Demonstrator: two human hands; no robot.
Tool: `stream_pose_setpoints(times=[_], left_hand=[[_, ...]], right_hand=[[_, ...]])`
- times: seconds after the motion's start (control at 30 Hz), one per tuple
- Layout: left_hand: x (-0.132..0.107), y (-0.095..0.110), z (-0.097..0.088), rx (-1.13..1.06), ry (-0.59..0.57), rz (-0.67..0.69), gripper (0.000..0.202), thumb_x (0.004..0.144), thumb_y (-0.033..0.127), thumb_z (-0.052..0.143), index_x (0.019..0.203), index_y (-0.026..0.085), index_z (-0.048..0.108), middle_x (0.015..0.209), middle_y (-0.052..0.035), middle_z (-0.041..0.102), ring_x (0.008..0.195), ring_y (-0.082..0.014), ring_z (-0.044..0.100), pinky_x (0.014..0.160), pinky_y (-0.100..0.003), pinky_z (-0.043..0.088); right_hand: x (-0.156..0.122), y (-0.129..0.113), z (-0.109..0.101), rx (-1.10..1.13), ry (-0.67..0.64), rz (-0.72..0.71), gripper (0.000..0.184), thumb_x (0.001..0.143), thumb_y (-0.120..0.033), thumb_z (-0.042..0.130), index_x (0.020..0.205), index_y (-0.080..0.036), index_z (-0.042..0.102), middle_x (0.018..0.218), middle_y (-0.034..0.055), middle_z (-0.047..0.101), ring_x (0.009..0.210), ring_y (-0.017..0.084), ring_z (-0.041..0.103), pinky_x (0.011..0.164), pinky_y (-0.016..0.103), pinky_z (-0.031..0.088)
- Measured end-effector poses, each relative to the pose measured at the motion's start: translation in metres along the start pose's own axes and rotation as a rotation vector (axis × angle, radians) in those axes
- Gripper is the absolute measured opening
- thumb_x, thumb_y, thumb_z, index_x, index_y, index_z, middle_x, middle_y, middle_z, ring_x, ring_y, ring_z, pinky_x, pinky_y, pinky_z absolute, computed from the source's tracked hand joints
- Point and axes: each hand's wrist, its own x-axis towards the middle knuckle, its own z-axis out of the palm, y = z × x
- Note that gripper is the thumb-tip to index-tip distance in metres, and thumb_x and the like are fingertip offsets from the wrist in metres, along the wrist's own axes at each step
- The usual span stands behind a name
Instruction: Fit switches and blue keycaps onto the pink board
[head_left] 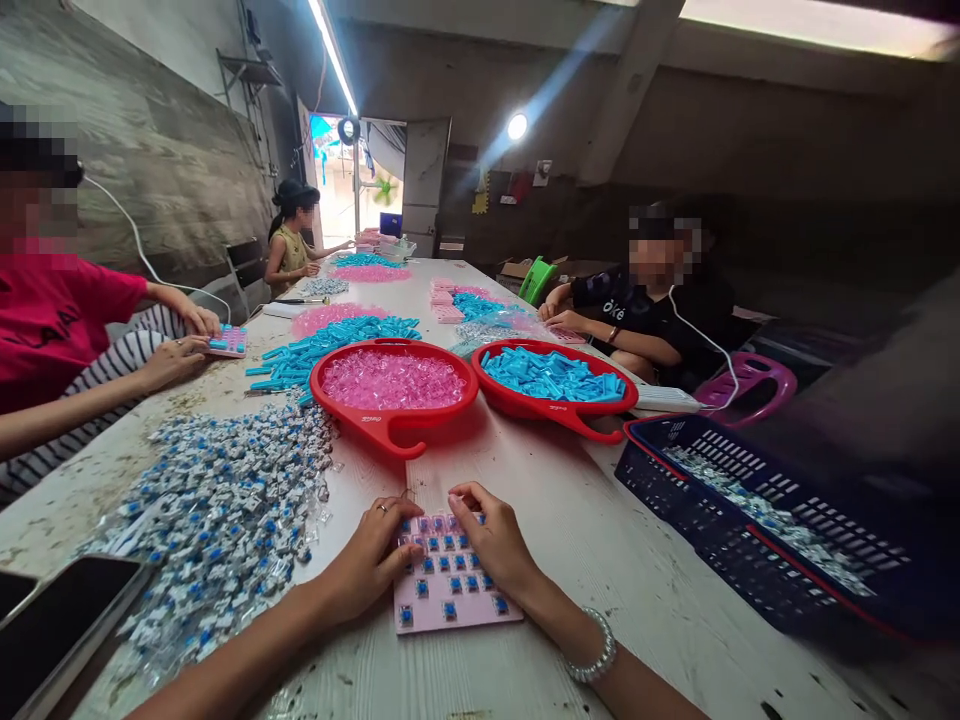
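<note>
A small pink keyboard plate (453, 590) with several blue switches lies on the white table in front of me. My left hand (373, 555) rests on its left edge, fingers curled down onto the switches. My right hand (489, 538) presses on its upper right part with fingers bent; a bead bracelet circles that wrist. A big heap of loose blue-and-white switches (225, 500) lies just left of my left hand. I cannot see whether either hand pinches a switch.
Two red trays stand behind the plate: one with pink keycaps (393, 382), one with blue keycaps (553, 376). A dark blue basket (757, 510) sits at right. A phone (60, 625) lies near left. Other people work along both sides of the table.
</note>
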Motion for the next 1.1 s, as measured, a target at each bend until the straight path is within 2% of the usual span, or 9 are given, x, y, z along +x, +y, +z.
stream_pose_setpoints(times=[0.13, 0.27, 0.37, 0.47, 0.53, 0.6, 0.77, 0.9, 1.1], left_hand=[[0.003, -0.002, 0.001, -0.267, -0.023, -0.117, 0.030, 0.081, 0.033, 0.057, 0.108, 0.020, 0.052, 0.097, -0.0029, 0.059, 0.088, -0.0193, 0.054, 0.079, -0.029, 0.043], [0.004, -0.005, 0.004, -0.399, 0.023, -0.127, 0.034, 0.075, 0.030, 0.060, 0.106, 0.019, 0.051, 0.100, -0.0025, 0.057, 0.090, -0.0183, 0.052, 0.079, -0.027, 0.042], [0.001, -0.003, 0.007, -0.327, 0.037, -0.123, 0.033, 0.077, 0.030, 0.058, 0.108, 0.020, 0.052, 0.099, -0.0026, 0.057, 0.090, -0.0193, 0.052, 0.080, -0.029, 0.041], [-0.003, 0.003, 0.009, -0.106, 0.045, -0.136, 0.029, 0.081, 0.034, 0.055, 0.108, 0.023, 0.055, 0.097, -0.0025, 0.058, 0.090, -0.0212, 0.050, 0.082, -0.033, 0.039], [-0.005, 0.006, 0.009, -0.034, 0.053, -0.117, 0.027, 0.083, 0.034, 0.054, 0.108, 0.024, 0.057, 0.100, -0.0034, 0.057, 0.094, -0.0218, 0.049, 0.085, -0.034, 0.037], [-0.005, 0.008, 0.009, -0.039, 0.059, -0.081, 0.026, 0.084, 0.032, 0.052, 0.108, 0.023, 0.057, 0.105, -0.0048, 0.055, 0.098, -0.0215, 0.048, 0.088, -0.034, 0.037], [-0.004, 0.004, 0.009, 0.024, 0.079, -0.029, 0.022, 0.084, 0.029, 0.051, 0.102, 0.021, 0.061, 0.104, -0.0062, 0.056, 0.102, -0.0230, 0.045, 0.092, -0.035, 0.035], [0.001, 0.006, 0.010, 0.102, 0.078, -0.088, 0.023, 0.078, 0.023, 0.054, 0.099, 0.021, 0.061, 0.103, -0.0054, 0.057, 0.098, -0.0221, 0.048, 0.088, -0.035, 0.035], [0.012, 0.008, 0.014, 0.242, 0.083, -0.044, 0.023, 0.079, 0.030, 0.056, 0.098, 0.020, 0.062, 0.102, -0.0047, 0.059, 0.096, -0.0215, 0.051, 0.084, -0.033, 0.035]], right_hand=[[-0.003, -0.004, 0.003, 0.023, 0.052, -0.067, 0.019, 0.085, -0.032, 0.049, 0.085, -0.016, 0.060, 0.072, 0.0035, 0.062, 0.069, 0.018, 0.058, 0.065, 0.029, 0.044], [-0.003, -0.003, 0.004, -0.036, 0.068, -0.109, 0.015, 0.084, -0.026, 0.049, 0.082, -0.016, 0.061, 0.078, 0.0048, 0.061, 0.074, 0.019, 0.057, 0.068, 0.031, 0.044], [0.011, -0.007, -0.006, -0.136, 0.158, -0.200, 0.011, 0.081, -0.022, 0.052, 0.084, -0.016, 0.062, 0.084, 0.0066, 0.061, 0.081, 0.022, 0.056, 0.073, 0.035, 0.044], [0.047, -0.022, -0.021, -0.221, 0.197, -0.314, 0.008, 0.080, -0.019, 0.056, 0.083, -0.016, 0.062, 0.086, 0.0071, 0.062, 0.085, 0.022, 0.057, 0.079, 0.036, 0.044], [0.080, -0.035, -0.028, -0.336, 0.166, -0.327, 0.008, 0.081, -0.017, 0.056, 0.081, -0.015, 0.064, 0.087, 0.0074, 0.065, 0.087, 0.021, 0.058, 0.084, 0.036, 0.043], [0.117, -0.047, -0.027, -0.469, 0.075, -0.246, 0.015, 0.084, -0.015, 0.051, 0.085, -0.014, 0.066, 0.092, 0.0081, 0.067, 0.090, 0.019, 0.059, 0.084, 0.031, 0.044], [0.186, -0.051, 0.003, -0.614, -0.180, -0.097, 0.006, 0.075, -0.013, 0.065, 0.077, -0.011, 0.071, 0.081, 0.0084, 0.070, 0.079, 0.019, 0.065, 0.071, 0.024, 0.047], [0.205, -0.041, 0.025, -0.713, -0.281, 0.024, 0.013, 0.079, -0.022, 0.068, 0.080, -0.009, 0.065, 0.078, 0.0059, 0.067, 0.072, 0.016, 0.064, 0.068, 0.029, 0.051], [0.206, -0.036, 0.025, -0.692, -0.305, -0.009, 0.016, 0.088, -0.027, 0.058, 0.090, -0.011, 0.062, 0.091, 0.0046, 0.064, 0.083, 0.015, 0.062, 0.076, 0.033, 0.052]])
